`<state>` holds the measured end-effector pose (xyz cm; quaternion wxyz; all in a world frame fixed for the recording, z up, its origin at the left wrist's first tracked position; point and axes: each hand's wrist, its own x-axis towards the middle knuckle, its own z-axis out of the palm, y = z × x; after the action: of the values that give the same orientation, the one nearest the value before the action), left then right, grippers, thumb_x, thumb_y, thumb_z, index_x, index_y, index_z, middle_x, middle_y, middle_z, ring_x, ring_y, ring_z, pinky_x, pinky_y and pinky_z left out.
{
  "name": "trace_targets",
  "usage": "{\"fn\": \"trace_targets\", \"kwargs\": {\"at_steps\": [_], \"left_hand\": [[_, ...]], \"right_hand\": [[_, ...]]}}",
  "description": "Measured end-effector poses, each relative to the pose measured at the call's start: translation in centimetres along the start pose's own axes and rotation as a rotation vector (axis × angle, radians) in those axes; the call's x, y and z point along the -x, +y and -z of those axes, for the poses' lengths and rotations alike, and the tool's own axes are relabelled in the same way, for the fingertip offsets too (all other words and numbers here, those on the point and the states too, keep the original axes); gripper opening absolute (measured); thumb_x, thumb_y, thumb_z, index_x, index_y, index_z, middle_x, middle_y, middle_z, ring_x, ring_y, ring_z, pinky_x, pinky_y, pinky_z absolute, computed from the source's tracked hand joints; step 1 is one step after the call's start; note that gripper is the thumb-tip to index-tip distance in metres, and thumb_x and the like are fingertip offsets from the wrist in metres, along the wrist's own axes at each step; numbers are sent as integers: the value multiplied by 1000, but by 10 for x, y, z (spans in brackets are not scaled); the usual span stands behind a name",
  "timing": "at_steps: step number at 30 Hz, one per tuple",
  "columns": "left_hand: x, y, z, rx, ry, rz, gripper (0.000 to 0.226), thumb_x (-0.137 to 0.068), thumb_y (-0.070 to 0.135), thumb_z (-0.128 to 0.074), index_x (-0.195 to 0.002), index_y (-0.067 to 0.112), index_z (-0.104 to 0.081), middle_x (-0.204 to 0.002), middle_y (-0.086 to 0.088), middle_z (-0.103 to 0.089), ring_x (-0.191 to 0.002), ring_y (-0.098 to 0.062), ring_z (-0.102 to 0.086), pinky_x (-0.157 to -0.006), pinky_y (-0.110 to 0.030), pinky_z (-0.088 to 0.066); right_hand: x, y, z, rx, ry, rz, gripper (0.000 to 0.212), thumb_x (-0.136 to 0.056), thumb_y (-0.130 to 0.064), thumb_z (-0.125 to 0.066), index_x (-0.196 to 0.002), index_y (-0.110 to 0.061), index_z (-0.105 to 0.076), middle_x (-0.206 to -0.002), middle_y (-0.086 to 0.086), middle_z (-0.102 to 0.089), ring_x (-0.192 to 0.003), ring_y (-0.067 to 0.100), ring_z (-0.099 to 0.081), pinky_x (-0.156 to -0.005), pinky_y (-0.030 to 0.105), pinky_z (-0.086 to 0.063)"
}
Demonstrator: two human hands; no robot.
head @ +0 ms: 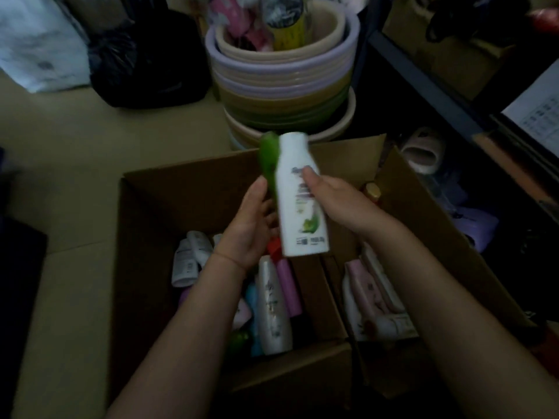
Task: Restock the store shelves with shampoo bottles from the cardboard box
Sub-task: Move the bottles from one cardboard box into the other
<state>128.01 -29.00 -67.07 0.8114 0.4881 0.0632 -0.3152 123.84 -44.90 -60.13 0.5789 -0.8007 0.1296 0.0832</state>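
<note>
Head view: two bottles are held above the open brown cardboard box [169, 207], one white plastic shampoo bottle [299, 201] and one green plastic bottle [267, 160] just left of it. Right hand [335, 198] wraps the white bottle from its right side, thumb across the label. Left hand [251, 228] grips the green bottle's lower end, palm turned inward. Roughly a dozen more bottles lie in the box. A stack of plastic basins [284, 86] stands just beyond its far flap.
</note>
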Motion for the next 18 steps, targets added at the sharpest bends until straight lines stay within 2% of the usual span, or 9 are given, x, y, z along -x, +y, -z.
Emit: {"fn": "trace_targets", "kwargs": {"at_steps": [2,4,6,8,11,13,15,17,18], "left_hand": [[6,-1,26,58,25,50,63,-79,38,-77,-130,8,-54,-98,-14,-71,-80,-23,-71,-73,-39,-61],[8,-12,57,6,236,118,62,-77,33,-80,-126,6,-55,-90,-13,-69,-70,-24,-71,-62,-39,-59],[12,-28,81,-140,406,204,73,-71,32,-85,-133,11,-52,-101,-15,-71,-79,-28,-73,-62,-41,-58],[16,-45,93,-313,489,244,64,-79,23,-79,-135,18,-48,-111,-12,-68,-93,-29,-68,-65,-40,-54],[13,-57,92,-577,621,163,59,-90,17,-66,-144,14,-43,-127,-12,-58,-108,-30,-58,-83,-33,-45],[11,-52,71,-570,557,64,61,-90,24,-68,-144,15,-43,-135,-11,-55,-112,-25,-56,-96,-34,-46],[14,-49,33,-457,358,68,70,-84,40,-74,-144,21,-42,-138,-7,-54,-116,-22,-57,-103,-42,-47],[24,-54,-8,-496,198,157,99,-69,61,-78,-151,29,-32,-144,0,-49,-123,-21,-54,-102,-46,-49],[28,-61,-23,-532,138,181,105,-68,59,-80,-154,32,-25,-143,4,-48,-120,-17,-54,-99,-42,-51]], "right_hand": [[-3,-7,-15,186,53,92,48,-101,-51,-39,-86,-20,-73,-90,-5,-71,-86,4,-64,-81,23,-46],[-8,1,-15,197,189,153,42,-102,-45,-41,-84,-24,-73,-95,1,-68,-93,11,-61,-83,29,-44],[-9,18,-8,142,270,132,34,-102,-37,-45,-82,-27,-70,-87,-3,-67,-87,10,-60,-77,29,-44],[-10,40,1,143,277,62,29,-100,-27,-49,-79,-26,-69,-81,-7,-66,-74,7,-59,-69,26,-43],[-12,71,13,159,280,-98,25,-97,-18,-50,-84,-20,-70,-84,-8,-65,-69,4,-58,-61,15,-43],[-19,92,20,163,267,-216,24,-96,-15,-49,-87,-14,-71,-80,-5,-63,-68,5,-55,-57,12,-43],[-22,107,20,169,216,-323,27,-97,-15,-50,-76,-14,-67,-75,0,-61,-66,13,-55,-62,25,-44],[-28,121,17,200,128,-412,32,-100,-17,-46,-70,-17,-57,-72,4,-56,-61,16,-52,-56,28,-41],[-31,128,14,223,90,-468,31,-102,-19,-43,-73,-17,-54,-74,5,-54,-60,14,-49,-53,26,-38]]}}
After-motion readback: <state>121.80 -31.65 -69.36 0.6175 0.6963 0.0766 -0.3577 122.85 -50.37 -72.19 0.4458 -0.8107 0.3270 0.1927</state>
